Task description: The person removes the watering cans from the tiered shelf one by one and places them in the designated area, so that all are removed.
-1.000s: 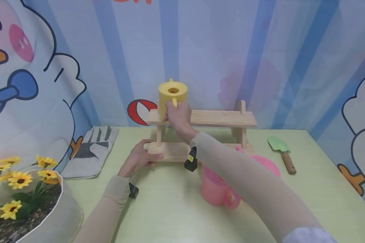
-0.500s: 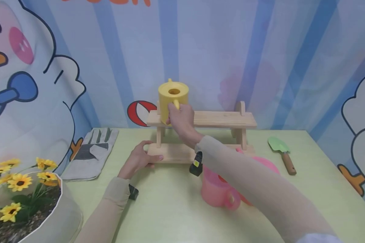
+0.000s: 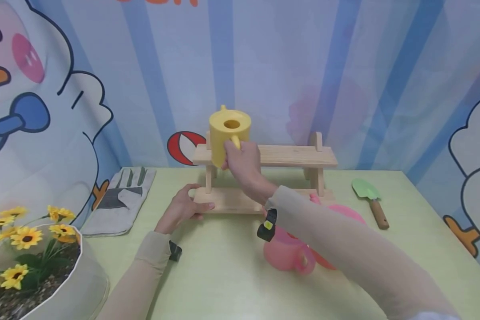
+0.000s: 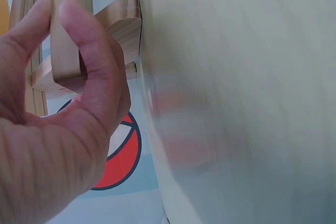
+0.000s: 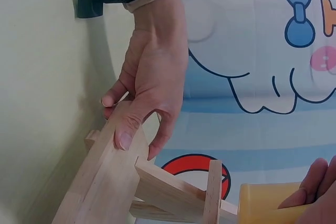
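My right hand (image 3: 244, 169) grips the handle of a yellow watering can (image 3: 219, 149), held upright with its round top hole showing. In the head view the can overlaps the left end of the upper board (image 3: 296, 155) of a two-tier wooden shelf. My left hand (image 3: 182, 208) holds the left end of the shelf's lower board (image 3: 226, 201). The left wrist view has the thumb and fingers of that hand (image 4: 63, 108) on opposite faces of the board (image 4: 65, 51). At the corner of the right wrist view, right-hand fingers (image 5: 315, 182) lie against the yellow can (image 5: 262, 198).
A pink cup-like vessel (image 3: 282, 255) with a handle and another pink round item (image 3: 346, 212) stand partly behind the right forearm. A green trowel (image 3: 370, 198) lies at right. Left are a grey work glove (image 3: 120, 202) and a white pot (image 3: 90, 271) of yellow flowers.
The right hand has drawn the yellow watering can slightly toward me and to the right, and the right forearm has shifted with it. The left hand keeps its hold on the shelf.
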{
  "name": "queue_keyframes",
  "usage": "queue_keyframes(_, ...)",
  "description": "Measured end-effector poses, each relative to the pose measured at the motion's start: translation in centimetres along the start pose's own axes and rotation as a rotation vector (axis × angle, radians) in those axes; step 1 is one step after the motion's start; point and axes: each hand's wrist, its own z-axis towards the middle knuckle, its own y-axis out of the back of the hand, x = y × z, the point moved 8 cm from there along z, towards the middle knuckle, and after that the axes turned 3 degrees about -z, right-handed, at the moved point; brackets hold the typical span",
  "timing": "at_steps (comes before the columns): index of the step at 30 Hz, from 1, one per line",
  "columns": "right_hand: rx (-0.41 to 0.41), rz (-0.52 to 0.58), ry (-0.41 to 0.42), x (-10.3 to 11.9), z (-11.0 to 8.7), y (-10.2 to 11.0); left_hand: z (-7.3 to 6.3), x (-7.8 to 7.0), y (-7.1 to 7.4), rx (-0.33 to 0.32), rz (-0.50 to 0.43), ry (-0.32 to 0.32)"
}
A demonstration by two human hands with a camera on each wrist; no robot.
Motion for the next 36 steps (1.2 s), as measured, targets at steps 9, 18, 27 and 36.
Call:
queue_keyframes(9, 0.0, -0.025, -0.009, -0.2, -1.4, 0.7, 0.0, 0.0, -0.1, -0.001, -0.001, -0.001)
queue_keyframes(18, 0.016, -0.002, 0.013, -0.1, -3.1, 1.3, 0.0, 0.0, 0.0, -0.003, 0.003, -0.012)
queue_keyframes(27, 0.024, 0.0, 0.014, -0.5, -4.4, 2.0, 0.1, -0.1, -0.1, -0.009, 0.005, 0.006)
queue_keyframes(36, 0.071, -0.053, -0.039, -2.1, -6.4, 2.0, -0.2, -0.1, 0.0, -0.01, 0.026, 0.017)
